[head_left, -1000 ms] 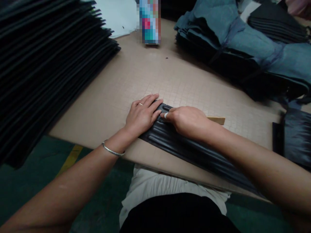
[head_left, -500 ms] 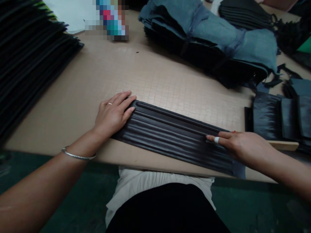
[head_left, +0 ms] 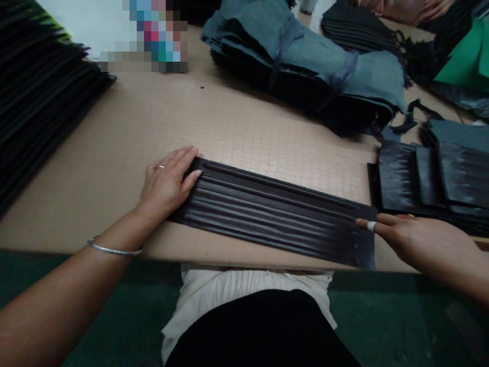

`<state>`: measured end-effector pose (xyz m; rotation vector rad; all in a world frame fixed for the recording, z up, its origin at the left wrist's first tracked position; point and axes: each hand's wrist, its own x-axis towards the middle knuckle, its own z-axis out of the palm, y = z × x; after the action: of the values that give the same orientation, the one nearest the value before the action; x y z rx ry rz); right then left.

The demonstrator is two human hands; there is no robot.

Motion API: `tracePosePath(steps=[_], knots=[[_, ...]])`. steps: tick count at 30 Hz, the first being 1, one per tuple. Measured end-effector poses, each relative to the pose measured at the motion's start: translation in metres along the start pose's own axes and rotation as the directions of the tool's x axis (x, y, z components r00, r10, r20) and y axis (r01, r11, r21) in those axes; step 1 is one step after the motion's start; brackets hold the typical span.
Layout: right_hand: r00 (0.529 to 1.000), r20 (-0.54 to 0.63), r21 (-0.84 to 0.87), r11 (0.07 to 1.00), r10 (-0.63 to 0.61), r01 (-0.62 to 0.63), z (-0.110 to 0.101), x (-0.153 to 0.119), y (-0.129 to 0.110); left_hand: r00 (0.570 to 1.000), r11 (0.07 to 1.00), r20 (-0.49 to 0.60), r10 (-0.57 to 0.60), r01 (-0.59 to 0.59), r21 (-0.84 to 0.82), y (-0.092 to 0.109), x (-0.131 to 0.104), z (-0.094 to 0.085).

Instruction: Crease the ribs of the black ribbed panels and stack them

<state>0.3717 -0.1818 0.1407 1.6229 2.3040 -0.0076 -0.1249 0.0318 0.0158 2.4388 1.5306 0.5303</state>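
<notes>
A dark brown-black ribbed leather panel (head_left: 267, 214), with raised lengthwise ridges, lies flat on the table close to its front edge. My left hand (head_left: 166, 178) presses flat on the panel's left end, fingers stretched out and thumb apart. At the panel's right end is my right hand (head_left: 405, 234), closed around a thin wooden-handled tool (head_left: 482, 243), with a white-wrapped index finger pointing along it. Most of the tool is hidden by the hand, and its tip cannot be made out. A bit of red shows beside the fingers.
Stacked black sheets (head_left: 42, 102) rise at the left. A tied bundle of blue-grey leather pieces (head_left: 305, 56) lies at the back. Dark leather pieces (head_left: 405, 178) sit close to my right hand. Another person's hand (head_left: 435, 9) and green material (head_left: 466, 56) appear at the far right.
My right hand has slid rightward along the panel to its right end, the tool moving with it. My left hand stays on the left end. The whole view has shifted slightly.
</notes>
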Motion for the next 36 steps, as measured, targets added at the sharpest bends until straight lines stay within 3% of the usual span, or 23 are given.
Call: tracePosePath(steps=[2,5,9,12,16,20,24,29,36], knots=[[0.998,-0.011,-0.007,0.998,-0.06,0.06,-0.009,0.029,-0.035,1.0,0.999,-0.003,0.025,-0.025,-0.041,0.0,-0.004,-0.003],[0.986,-0.102,0.043,0.99,-0.129,0.134,-0.024,0.092,-0.11,0.998,0.998,0.034,0.059,-0.058,-0.029,0.004,-0.013,-0.009],[0.97,-0.081,0.043,0.972,-0.229,0.233,-0.049,0.173,-0.205,0.999,0.998,0.047,0.021,-0.024,0.054,0.011,-0.023,-0.011],[0.96,-0.079,0.055,0.961,-0.268,0.273,-0.065,0.21,-0.243,0.999,0.999,0.032,0.019,-0.021,0.048,0.014,-0.025,-0.009],[0.965,-0.073,0.062,0.964,-0.253,0.258,-0.078,0.228,-0.262,0.999,0.999,0.027,0.034,-0.035,0.02,0.012,-0.024,-0.009],[0.963,-0.05,0.057,0.962,-0.266,0.268,-0.082,0.223,-0.259,0.999,0.999,0.024,0.038,-0.038,0.001,0.009,-0.024,-0.01],[0.959,0.003,-0.016,0.959,-0.282,0.282,-0.074,0.193,-0.233,0.998,0.999,0.029,0.053,-0.053,0.007,0.006,-0.023,-0.01],[0.965,0.07,-0.148,0.955,-0.251,0.259,-0.052,0.127,-0.175,0.998,0.998,0.035,0.055,-0.056,0.009,0.003,-0.023,-0.009],[0.98,0.052,-0.265,0.944,-0.192,0.198,-0.01,0.023,-0.085,0.998,0.999,0.064,0.029,-0.03,0.018,0.003,-0.022,-0.01]])
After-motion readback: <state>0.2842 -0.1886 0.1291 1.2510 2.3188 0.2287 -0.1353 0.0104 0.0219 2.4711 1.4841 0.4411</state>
